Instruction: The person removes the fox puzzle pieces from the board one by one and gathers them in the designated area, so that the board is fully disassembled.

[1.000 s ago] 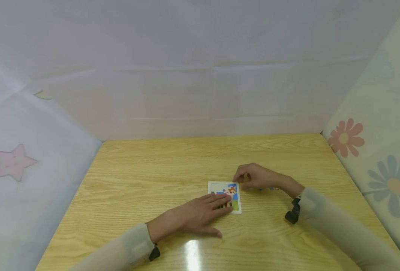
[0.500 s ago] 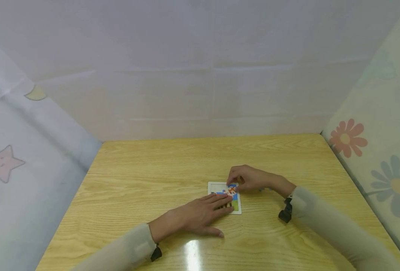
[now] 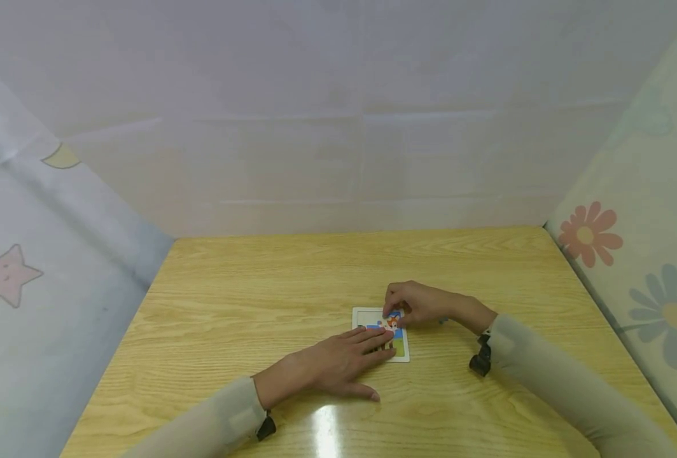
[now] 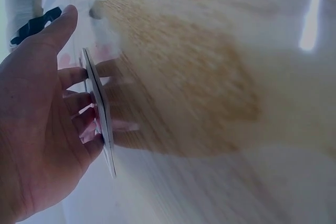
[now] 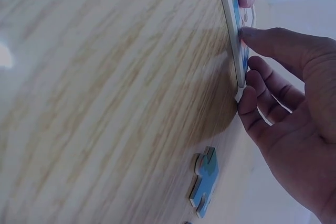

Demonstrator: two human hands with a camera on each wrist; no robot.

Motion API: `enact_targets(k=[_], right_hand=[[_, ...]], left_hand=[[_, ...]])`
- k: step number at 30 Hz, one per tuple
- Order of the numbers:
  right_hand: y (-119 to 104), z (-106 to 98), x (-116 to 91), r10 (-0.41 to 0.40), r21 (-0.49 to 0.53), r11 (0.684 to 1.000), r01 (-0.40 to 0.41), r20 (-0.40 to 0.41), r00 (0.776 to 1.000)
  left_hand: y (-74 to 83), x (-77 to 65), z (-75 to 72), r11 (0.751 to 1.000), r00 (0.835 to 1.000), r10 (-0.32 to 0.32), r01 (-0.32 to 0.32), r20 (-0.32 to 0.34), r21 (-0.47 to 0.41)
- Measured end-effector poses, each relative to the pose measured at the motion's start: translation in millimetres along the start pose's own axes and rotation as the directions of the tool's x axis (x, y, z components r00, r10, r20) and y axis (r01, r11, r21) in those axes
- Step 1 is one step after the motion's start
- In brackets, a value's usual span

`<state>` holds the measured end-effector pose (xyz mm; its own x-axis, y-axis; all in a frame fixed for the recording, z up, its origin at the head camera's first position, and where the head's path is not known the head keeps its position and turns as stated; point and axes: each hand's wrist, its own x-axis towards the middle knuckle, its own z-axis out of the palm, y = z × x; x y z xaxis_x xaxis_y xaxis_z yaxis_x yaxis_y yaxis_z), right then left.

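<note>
A small white-framed jigsaw puzzle board (image 3: 405, 355) lies on the table in the head view, with a picture of an orange-and-white cartoon animal. My left hand (image 3: 341, 362) rests across its lower left part, fingers extended, covering much of the picture. In the left wrist view those fingertips touch the top of the board (image 4: 100, 103). At the board's upper right corner, my right hand (image 3: 421, 302) has its thumb and forefinger about the puzzle piece (image 3: 394, 323) with the animal's face. The right wrist view shows the thumb (image 5: 273, 43) touching the picture; the forefinger's tip is hidden there.
A loose blue puzzle piece (image 5: 206, 182) lies on the table to the right of the board, mostly hidden under the right forearm in the head view. Printed cloth walls (image 3: 281, 159) stand around the wooden table (image 3: 247, 280). A bright reflection shows near its front.
My right hand has moved a little left, from beside the board's upper right corner onto the piece with the animal's face. The left hand has stayed nearly still.
</note>
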<state>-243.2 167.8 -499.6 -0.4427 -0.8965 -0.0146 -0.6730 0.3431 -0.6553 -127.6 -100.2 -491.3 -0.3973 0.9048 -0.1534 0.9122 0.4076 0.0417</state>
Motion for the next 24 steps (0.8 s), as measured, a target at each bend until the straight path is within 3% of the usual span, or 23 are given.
enact_targets(k=[24], right_hand=[[0.0,1.5,2.2,0.023,0.007,1.0,-0.023,0.033,0.999]], left_hand=[[-0.1,2.1,-4.6,0.999,1.0,0.004,-0.004,0.008,-0.041]])
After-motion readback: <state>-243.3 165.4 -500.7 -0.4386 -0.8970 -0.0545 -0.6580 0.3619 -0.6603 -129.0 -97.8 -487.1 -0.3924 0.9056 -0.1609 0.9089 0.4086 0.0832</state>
